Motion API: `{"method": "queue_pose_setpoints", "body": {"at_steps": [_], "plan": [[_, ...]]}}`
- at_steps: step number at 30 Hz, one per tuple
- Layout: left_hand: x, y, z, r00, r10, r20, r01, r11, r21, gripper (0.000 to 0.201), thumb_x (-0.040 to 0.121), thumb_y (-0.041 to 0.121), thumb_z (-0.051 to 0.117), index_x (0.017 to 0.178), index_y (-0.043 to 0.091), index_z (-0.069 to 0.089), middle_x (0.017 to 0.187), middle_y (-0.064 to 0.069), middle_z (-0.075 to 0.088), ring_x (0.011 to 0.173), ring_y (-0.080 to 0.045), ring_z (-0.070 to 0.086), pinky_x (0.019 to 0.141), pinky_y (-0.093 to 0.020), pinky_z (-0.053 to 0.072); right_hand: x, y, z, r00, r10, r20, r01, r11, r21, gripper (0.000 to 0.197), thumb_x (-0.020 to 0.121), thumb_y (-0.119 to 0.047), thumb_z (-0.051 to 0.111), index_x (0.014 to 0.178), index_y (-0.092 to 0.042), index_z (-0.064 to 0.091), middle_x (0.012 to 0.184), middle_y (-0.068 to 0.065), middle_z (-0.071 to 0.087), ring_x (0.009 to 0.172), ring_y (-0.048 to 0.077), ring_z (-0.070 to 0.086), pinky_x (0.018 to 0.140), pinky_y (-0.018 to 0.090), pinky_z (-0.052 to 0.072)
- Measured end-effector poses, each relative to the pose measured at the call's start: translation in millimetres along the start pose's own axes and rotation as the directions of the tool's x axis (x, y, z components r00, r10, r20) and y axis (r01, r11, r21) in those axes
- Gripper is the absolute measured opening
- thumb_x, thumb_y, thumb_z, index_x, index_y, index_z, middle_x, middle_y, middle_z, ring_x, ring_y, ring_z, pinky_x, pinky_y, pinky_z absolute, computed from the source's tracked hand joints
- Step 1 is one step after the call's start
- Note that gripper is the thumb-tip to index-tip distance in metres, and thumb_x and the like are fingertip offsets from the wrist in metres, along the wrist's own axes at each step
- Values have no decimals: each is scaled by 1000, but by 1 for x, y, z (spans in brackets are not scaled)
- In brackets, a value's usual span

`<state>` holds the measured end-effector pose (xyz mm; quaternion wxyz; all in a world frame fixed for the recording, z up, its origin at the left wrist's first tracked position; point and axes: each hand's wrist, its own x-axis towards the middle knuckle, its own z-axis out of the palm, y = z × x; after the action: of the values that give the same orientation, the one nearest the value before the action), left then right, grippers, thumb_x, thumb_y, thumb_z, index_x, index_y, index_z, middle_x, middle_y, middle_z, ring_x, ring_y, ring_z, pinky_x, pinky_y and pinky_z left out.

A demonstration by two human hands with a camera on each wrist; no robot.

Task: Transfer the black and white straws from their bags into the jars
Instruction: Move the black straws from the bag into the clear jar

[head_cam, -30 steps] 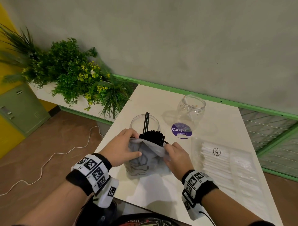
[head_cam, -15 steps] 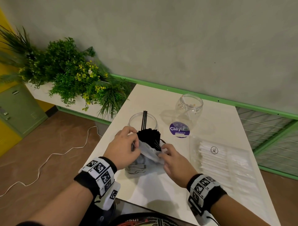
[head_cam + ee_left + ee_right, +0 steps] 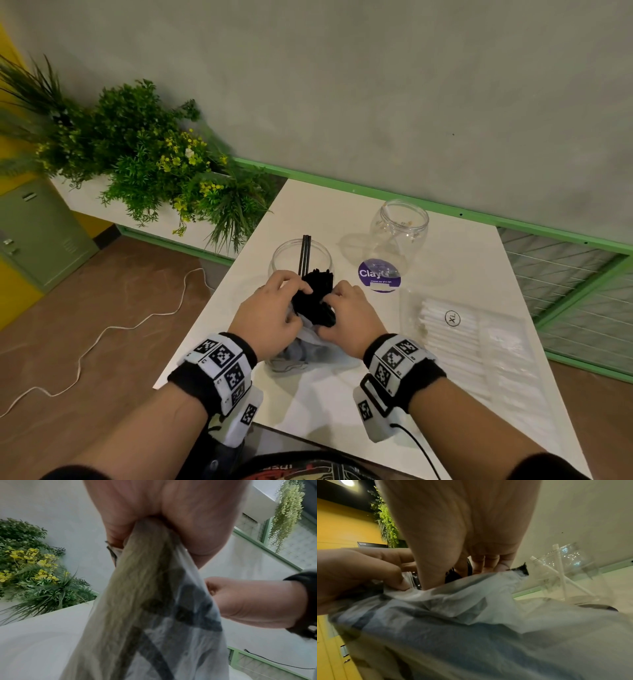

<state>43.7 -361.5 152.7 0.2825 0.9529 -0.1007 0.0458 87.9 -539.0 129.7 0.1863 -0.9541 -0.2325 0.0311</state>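
Closing in from both sides, the left hand [image 3: 270, 310] and right hand [image 3: 349, 313] are now bunching the bundle of black plastic straws [image 3: 317, 298] poking out of the thin translucent plastic bag [image 3: 301, 349]. A second ago the hands were only peeling the bag mouth down; now both are sitting higher, fingers wrapping the straw tops, with the bag pushed lower. Judging from that, the bundle is getting freed for a lift into the jar, not yet out.

Left grip is clenching the gathered bag and straws, as the left wrist view is showing plastic squeezed in the palm [image 3: 150, 536]. Right grip is pinching the bundle and bag edge [image 3: 471, 588] with curled fingers.

Containers, all placed relative to the bag:
- round clear plastic jar [image 3: 301, 260] just behind it, touching or nearly so, holding a couple of upright black straws [image 3: 305, 253]; still mostly unfilled.
- second clear round jar [image 3: 399, 233] further behind and to the right, holding a few white straws [image 3: 561, 574] leaning inside.
- flat clear packet of white straws with an XL mark [image 3: 452, 329] lying to the right on the white bench [image 3: 342, 205], looking untouched.
- purple round sticker [image 3: 379, 275] on the bench between jar and packet.

Black transfer is looking early, white barely begun.
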Motion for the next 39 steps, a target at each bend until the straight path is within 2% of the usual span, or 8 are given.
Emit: {"method": "queue_pose_setpoints", "body": {"at_steps": [4, 9, 16, 22, 27, 31, 34, 39], "plan": [[-2, -4, 2, 1000, -10, -24, 11, 999, 33, 32, 81, 23, 57, 110, 32, 50, 123, 14, 41, 81, -16, 55, 68, -35, 50, 2, 0, 2, 999, -49, 1, 49, 999, -5, 32, 77, -33, 66, 102, -13, 66, 105, 4, 57, 99, 25, 45, 85, 36, 43], [-3, -9, 2, 998, -13, -55, 16, 998, 61, 25, 85, 25, 56, 110, 28, 51, 121, 11, 45, 83, -19, 55, 69, -30, 44, -8, 15, -1, 980, 36, -198, 27, 950, 310, 17, 85, -22, 58, 101, -19, 52, 84, 4, 62, 76, 23, 57, 69, 40, 48], [-5, -9, 3, 998, 4, -59, 0, 998, 59, 24, 87, 34, 54, 110, 30, 48, 118, 13, 47, 88, -19, 56, 74, -34, 48, -11, 27, -18, 853, -22, -521, 203, 934, 294, 42, 94, -3, 48, 133, -19, 42, 103, -4, 53, 89, -2, 47, 76, 8, 39], [-4, -3, 2, 1000, 3, -27, -2, 1000, 22, 40, 87, 32, 55, 124, 34, 41, 126, 15, 44, 97, -17, 55, 77, -34, 50, -1, 29, -5, 936, 118, -331, 53, 884, 465, 23, 95, 3, 40, 107, -15, 50, 96, 0, 55, 85, 13, 53, 77, 23, 39], [-3, -1, 1, 999, -3, -32, 5, 999, 49, 41, 88, 30, 53, 126, 34, 41, 127, 13, 45, 100, -18, 54, 76, -33, 50, 6, 19, -16, 860, 225, -458, 116, 788, 605, 19, 97, 3, 37, 98, -11, 49, 89, -2, 56, 88, 1, 58, 79, 8, 38], [-2, -2, 1, 999, -6, -41, 9, 998, 65, 37, 89, 32, 53, 125, 33, 44, 124, 12, 48, 99, -17, 54, 77, -29, 48, 1, 40, -3, 915, 212, -343, 19, 828, 561, 19, 102, -19, 38, 96, -15, 55, 92, 3, 62, 88, 14, 58, 80, 25, 42], [-1, -1, 1, 999, 10, -44, -8, 998, 60, 38, 89, 31, 54, 125, 32, 44, 124, 11, 49, 99, -17, 54, 78, -28, 47, -4, 47, -7, 918, 213, -335, 26, 809, 587, 38, 100, -36, 35, 107, -12, 64, 108, -2, 61, 105, 2, 52, 95, 21, 40], [0, -3, 1, 998, 26, -61, -23, 998, 52, 34, 87, 29, 56, 119, 31, 44, 123, 13, 44, 95, -15, 52, 72, -25, 44, -24, 32, -23, 786, 100, -610, 190, 900, 392, 33, 96, -25, 42, 119, -9, 59, 118, 2, 50, 114, 13, 47, 99, 17, 35]]}}
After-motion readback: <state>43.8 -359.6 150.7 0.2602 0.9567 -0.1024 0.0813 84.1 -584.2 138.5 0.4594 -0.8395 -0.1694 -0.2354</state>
